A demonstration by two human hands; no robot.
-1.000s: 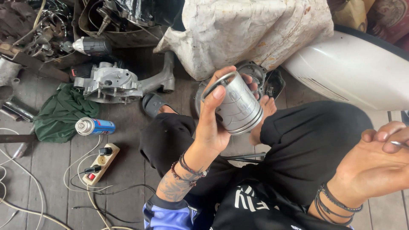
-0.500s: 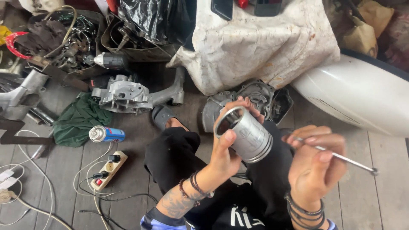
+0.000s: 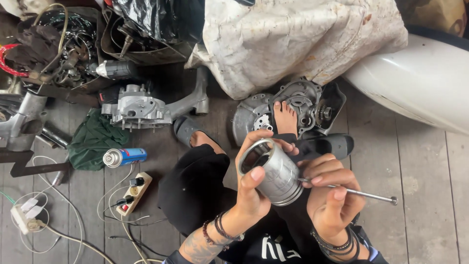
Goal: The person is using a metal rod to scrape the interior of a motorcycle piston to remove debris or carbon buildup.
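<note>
Head view: my left hand [image 3: 254,188] wraps one metal cylinder sleeve [image 3: 274,172], thumb on its near side, fingers over the rim, open end tilted up-left, held above my lap. Right hand [image 3: 328,193] is closed around one thin metal rod [image 3: 359,193], tip touching the sleeve's side, rod pointing right. Both wrists bent inward, bracelets on each. Floor: one blue spray can [image 3: 124,157], one power strip [image 3: 135,192], one green rag [image 3: 93,139], two engine casings, one [image 3: 139,110] left, one [image 3: 303,105] under my bare foot [image 3: 285,117].

Grey plank floor [image 3: 425,161], spray can [image 3: 124,157], power strip [image 3: 135,192], perhaps engine casing [image 3: 139,110]
</note>
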